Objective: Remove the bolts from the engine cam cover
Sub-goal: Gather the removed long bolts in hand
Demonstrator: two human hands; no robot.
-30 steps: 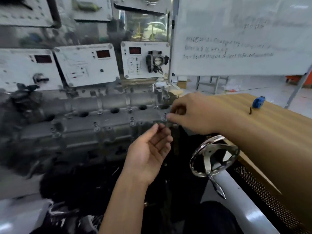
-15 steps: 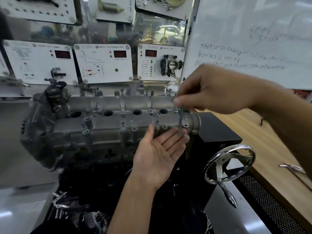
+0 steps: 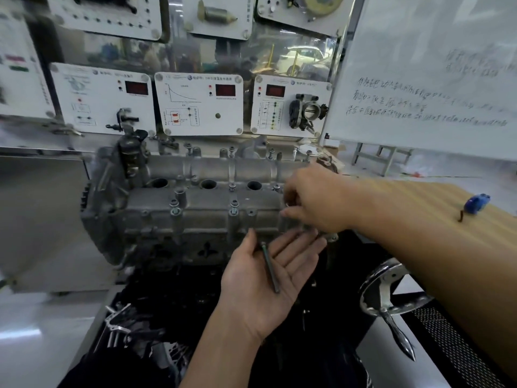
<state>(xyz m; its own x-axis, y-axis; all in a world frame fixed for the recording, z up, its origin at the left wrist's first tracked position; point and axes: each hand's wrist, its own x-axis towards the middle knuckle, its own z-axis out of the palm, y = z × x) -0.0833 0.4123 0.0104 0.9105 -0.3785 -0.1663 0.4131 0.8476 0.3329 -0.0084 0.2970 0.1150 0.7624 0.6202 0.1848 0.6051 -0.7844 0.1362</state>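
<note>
The grey metal cam cover (image 3: 204, 217) lies across the engine in the middle of the view. Several bolts still stand in it, such as one at the front left (image 3: 174, 207) and one at the front middle (image 3: 234, 207). My left hand (image 3: 268, 278) is held palm up just below the cover's right end. A long dark bolt (image 3: 270, 267) lies loose across that palm. My right hand (image 3: 313, 200) reaches over the cover's right end with curled fingertips at the metal. What those fingertips pinch is hidden.
A chrome handwheel (image 3: 389, 292) sticks out at the lower right. A wooden bench (image 3: 419, 208) with a blue tape measure (image 3: 477, 203) runs along the right. White instrument panels (image 3: 198, 103) and a whiteboard (image 3: 433, 71) stand behind the engine.
My right hand pulled a long bolt up out of the cover's right end, laid it in my left palm, and has come back down to the cover. The camera shifted meanwhile.
</note>
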